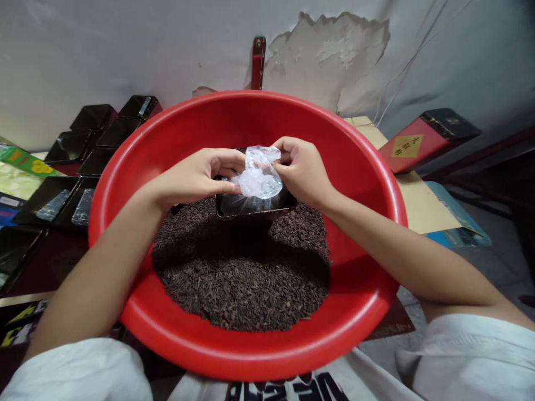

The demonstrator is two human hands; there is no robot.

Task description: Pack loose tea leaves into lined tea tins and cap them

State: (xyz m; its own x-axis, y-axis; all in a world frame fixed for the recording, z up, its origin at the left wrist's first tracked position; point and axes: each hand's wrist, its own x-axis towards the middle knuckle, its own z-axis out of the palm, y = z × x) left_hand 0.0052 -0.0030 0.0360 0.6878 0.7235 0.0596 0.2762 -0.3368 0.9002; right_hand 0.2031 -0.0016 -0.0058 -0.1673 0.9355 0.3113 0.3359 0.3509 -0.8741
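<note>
A clear plastic bag [262,175] rises out of a dark open tin [257,214], its gathered mouth between my two hands. My left hand [209,174] pinches the bag's left side, thumb below and fingers curled behind. On the other side, my right hand [301,170] has thumb and fingers closed on the bag's edge. The tin stands on loose dark brown tea leaves [246,284], which cover the bottom of a large red basin [363,328]. What lies inside the bag, down in the tin, cannot be made out.
Several open dark tins [92,117] stand left of the basin, some with plastic inside. A closed red tin with a yellow label [406,146] leans at the right, near cardboard [430,203]. A wall with peeling paint [330,55] rises behind.
</note>
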